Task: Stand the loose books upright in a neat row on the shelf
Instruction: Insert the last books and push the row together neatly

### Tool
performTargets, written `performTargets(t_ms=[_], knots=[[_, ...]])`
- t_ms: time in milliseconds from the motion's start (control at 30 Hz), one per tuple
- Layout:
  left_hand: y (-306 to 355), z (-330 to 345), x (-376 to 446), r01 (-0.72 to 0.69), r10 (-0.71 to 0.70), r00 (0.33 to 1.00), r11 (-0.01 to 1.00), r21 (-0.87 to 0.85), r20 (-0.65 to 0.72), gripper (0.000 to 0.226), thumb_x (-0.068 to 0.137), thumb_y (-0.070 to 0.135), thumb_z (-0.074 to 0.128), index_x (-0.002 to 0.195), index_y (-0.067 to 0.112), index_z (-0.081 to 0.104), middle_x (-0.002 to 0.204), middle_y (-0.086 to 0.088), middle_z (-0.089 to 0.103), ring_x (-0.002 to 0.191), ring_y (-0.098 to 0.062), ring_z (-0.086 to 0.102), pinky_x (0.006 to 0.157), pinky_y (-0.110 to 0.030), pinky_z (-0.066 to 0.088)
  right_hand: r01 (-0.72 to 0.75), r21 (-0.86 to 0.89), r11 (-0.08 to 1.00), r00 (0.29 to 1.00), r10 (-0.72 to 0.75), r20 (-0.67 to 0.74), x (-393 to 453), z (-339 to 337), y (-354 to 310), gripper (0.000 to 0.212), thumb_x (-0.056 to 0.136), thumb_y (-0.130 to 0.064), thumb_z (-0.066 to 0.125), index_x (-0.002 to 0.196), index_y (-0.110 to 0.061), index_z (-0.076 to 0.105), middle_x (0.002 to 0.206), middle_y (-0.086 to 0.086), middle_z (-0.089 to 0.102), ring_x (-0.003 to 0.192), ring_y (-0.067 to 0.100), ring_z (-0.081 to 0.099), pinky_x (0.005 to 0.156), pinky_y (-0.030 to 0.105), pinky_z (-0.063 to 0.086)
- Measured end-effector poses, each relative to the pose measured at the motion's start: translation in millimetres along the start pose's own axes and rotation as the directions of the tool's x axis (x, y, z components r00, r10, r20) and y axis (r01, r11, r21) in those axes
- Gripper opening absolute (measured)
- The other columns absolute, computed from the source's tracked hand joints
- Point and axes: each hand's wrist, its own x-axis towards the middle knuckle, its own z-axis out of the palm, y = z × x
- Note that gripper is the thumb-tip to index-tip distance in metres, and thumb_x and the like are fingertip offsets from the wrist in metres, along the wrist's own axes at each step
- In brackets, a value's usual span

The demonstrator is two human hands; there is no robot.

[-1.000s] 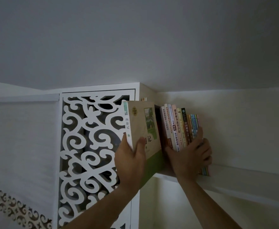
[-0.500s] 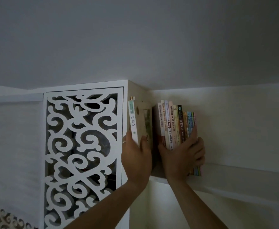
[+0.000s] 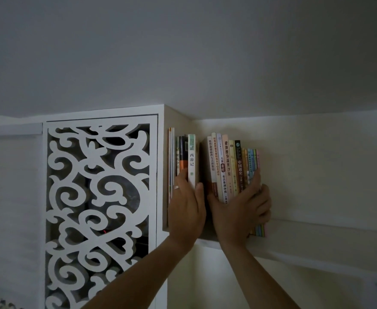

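A white-spined book stands upright on the high white shelf, beside a few other upright books against the cabinet side. My left hand grips its lower spine, thumb on its right face. A dark gap separates it from a row of several upright books on the right. My right hand wraps that row from below, thumb at the left end and fingers round the right end. The books' bottoms are hidden behind both hands.
A white cabinet with a carved scrollwork door stands left of the shelf. The ceiling hangs close above the books. The shelf runs on bare to the right along the cream wall.
My left hand has swung the white-spined book from tilted and cover-out to upright, spine out, and pushed it onto the shelf's left end. My right hand has kept hold of the right row.
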Motion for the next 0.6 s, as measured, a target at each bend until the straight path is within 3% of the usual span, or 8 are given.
performTargets(t_ms=[67, 167, 333, 600], knots=[[-5, 2, 3, -0.093, 0.092, 0.996, 0.985, 0.145, 0.015, 0.057, 0.109, 0.046, 0.033, 0.152, 0.011, 0.036, 0.148, -0.01, 0.049, 0.134, -0.021, 0.052, 0.107, -0.042, 0.051, 0.001, -0.003, 1.0, 1.0, -0.001, 0.001, 0, 0, 0, 0.13, 0.058, -0.087, 0.069, 0.157, -0.015, 0.027, 0.143, 0.017, 0.041, 0.13, 0.037, 0.04, 0.103, 0.053, 0.034], [-15, 5, 7, -0.205, 0.198, 0.979, 0.898, 0.39, 0.057, 0.063, 0.108, 0.048, 0.027, 0.156, 0.007, 0.036, 0.161, -0.013, 0.033, 0.147, -0.027, 0.036, 0.116, -0.046, 0.037, 0.013, -0.011, 1.0, 1.0, -0.013, 0.005, -1, 0, 1, 0.127, 0.06, -0.086, 0.067, 0.157, -0.016, 0.026, 0.144, 0.017, 0.04, 0.13, 0.038, 0.04, 0.103, 0.055, 0.034], [-34, 8, 5, -0.252, 0.204, 0.967, 0.864, 0.437, 0.154, 0.058, 0.11, 0.041, 0.031, 0.163, 0.02, 0.026, 0.173, -0.001, 0.011, 0.16, -0.019, 0.008, 0.125, -0.048, 0.023, 0.049, -0.041, 0.998, 0.998, -0.047, 0.041, -1, 0, 5, 0.129, 0.059, -0.08, 0.073, 0.158, -0.016, 0.021, 0.146, 0.02, 0.037, 0.131, 0.039, 0.038, 0.103, 0.053, 0.033], [-40, 19, 5, -0.228, 0.199, 0.973, 0.784, 0.577, 0.114, 0.056, 0.109, 0.045, 0.036, 0.162, 0.028, 0.031, 0.173, -0.009, 0.009, 0.16, -0.029, 0.006, 0.127, -0.04, 0.007, 0.127, -0.049, 0.991, 0.983, -0.119, 0.14, 1, -3, 19, 0.137, 0.057, -0.082, 0.075, 0.161, -0.018, 0.012, 0.152, 0.024, 0.031, 0.137, 0.042, 0.033, 0.106, 0.059, 0.033]])
